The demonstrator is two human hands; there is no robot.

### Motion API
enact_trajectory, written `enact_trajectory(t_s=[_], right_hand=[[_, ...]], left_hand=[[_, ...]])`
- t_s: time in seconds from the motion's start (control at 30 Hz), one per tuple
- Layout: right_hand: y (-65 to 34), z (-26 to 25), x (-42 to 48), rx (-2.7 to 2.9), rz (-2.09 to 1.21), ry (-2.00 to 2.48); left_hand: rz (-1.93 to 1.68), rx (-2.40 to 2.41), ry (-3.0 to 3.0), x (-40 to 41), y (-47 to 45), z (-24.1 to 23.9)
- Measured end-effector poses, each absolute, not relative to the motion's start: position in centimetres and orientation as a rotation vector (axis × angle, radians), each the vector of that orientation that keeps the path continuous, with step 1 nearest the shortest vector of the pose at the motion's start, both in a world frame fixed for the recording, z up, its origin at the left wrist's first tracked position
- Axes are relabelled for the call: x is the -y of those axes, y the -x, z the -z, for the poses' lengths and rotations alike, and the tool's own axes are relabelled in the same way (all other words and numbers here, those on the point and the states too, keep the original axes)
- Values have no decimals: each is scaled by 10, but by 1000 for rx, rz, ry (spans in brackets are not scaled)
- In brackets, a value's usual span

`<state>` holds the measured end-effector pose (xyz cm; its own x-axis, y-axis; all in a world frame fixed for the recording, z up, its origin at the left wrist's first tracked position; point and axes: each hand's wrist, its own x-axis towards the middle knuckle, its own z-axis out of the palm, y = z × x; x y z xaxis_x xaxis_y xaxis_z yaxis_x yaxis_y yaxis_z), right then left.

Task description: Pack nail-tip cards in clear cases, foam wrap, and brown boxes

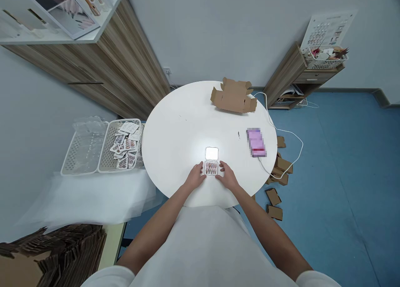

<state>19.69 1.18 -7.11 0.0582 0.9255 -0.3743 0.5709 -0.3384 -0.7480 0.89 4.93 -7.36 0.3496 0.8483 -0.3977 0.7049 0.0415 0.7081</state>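
We have the small clear case (211, 174) lying open near the near edge of the white tabletop (175, 133), about midway between its left and right edges, with the lid (212, 153) folded back towards the far edge. Our left hand (195, 177) and right hand (229, 177) flank it, fingers loosely curled and thumbs close to its near corners; we cannot tell whether they press on the sides or merely rest beside them. We judge it light and stiff, probably thin plastic, smooth enough to slip, and weakest where the lid joins. Better that we take it by the two sides of the tray, low down, keeping it level so the glossy, nail-shaped pieces (211, 165), set in two rows, stay seated. Towards the far edge lies flattened brown cardboard (235, 96), matt and creased, its flaps splayed; near the right edge sits a blurred purple rectangular thing (256, 142) beside a smooth white cable (290, 132) that loops past that edge. Off the left edge, a perforated white basket (108, 162) holds small printed cards (129, 143), with thin translucent sheets (103, 195) just below.
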Motion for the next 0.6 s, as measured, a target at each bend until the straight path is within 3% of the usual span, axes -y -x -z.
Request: enact_trajectory(t_s=[0.27,0.6], right_hand=[[-196,77,-15,1085,-1359,1861],[-178,76,-8,1066,-1414,1854]], left_hand=[[-340,-1542,-1357,-38,-12,76],[-451,-1530,-1225,-18,-9,72]])
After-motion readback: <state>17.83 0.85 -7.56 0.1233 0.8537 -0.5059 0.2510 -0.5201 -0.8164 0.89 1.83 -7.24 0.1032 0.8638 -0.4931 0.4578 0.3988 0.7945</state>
